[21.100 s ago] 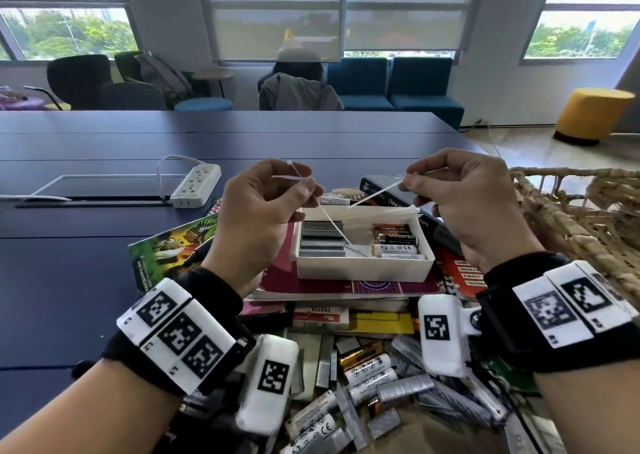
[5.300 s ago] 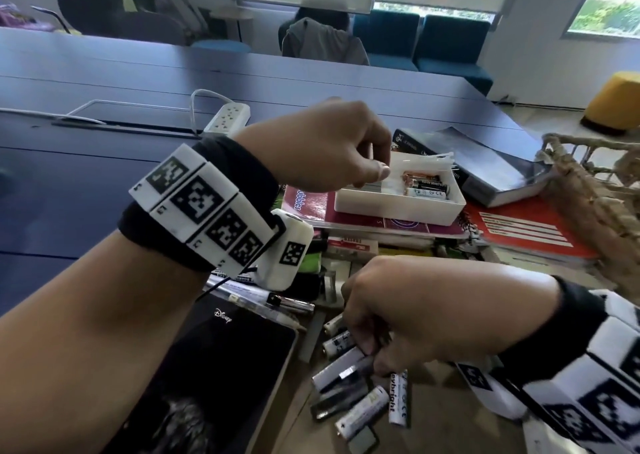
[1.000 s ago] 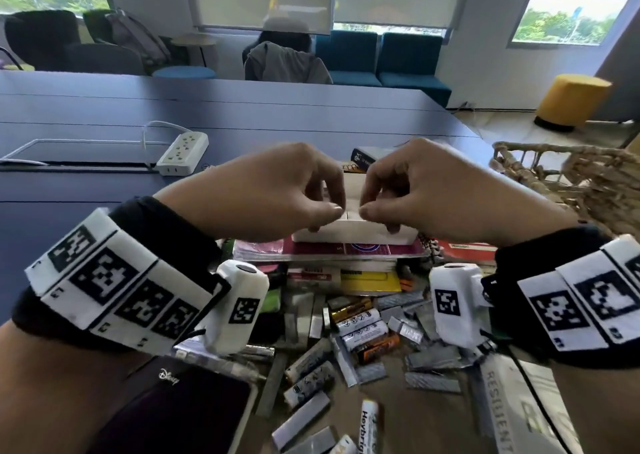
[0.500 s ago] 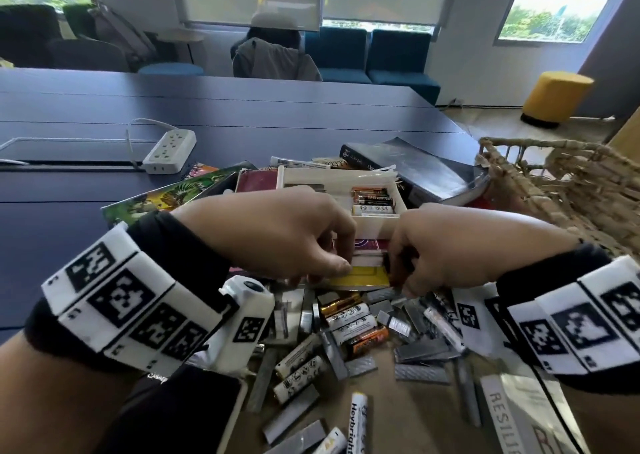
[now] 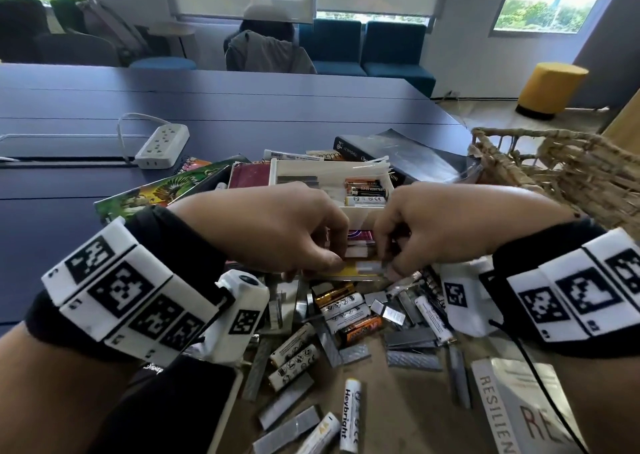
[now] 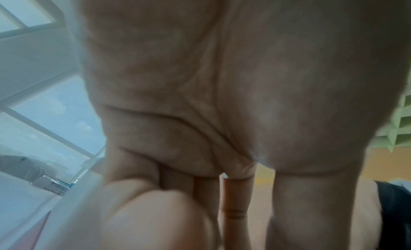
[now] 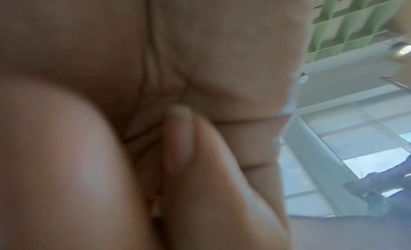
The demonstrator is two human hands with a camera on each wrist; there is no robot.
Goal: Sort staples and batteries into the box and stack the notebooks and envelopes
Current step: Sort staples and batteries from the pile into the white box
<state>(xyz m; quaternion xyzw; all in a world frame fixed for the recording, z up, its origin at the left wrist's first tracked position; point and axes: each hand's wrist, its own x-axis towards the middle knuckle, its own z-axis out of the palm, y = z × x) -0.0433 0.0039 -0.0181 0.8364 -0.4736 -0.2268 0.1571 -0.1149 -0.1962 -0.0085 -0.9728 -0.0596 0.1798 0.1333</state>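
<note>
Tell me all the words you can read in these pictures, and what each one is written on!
"Heybright": on the white battery lying near the front.
"RESILIEN", cut off by the picture's edge: on the white book at the front right.
"CE": on the white battery in the box.
"Disney", faint: on the black case at the front left.
Small print on the other loose batteries and the dark book's spine: too blurred to read.
Both wrist views: no words.

- One white rectangular plastic box (image 5: 360,215), holding four cylindrical batteries (image 5: 367,192).
- One white plastic power strip (image 5: 162,146) on the counter.
- One woven wicker basket (image 5: 568,169).
- One round yellow stool (image 5: 550,86).
- Two hands: left (image 5: 277,232), right (image 5: 446,228).
</note>
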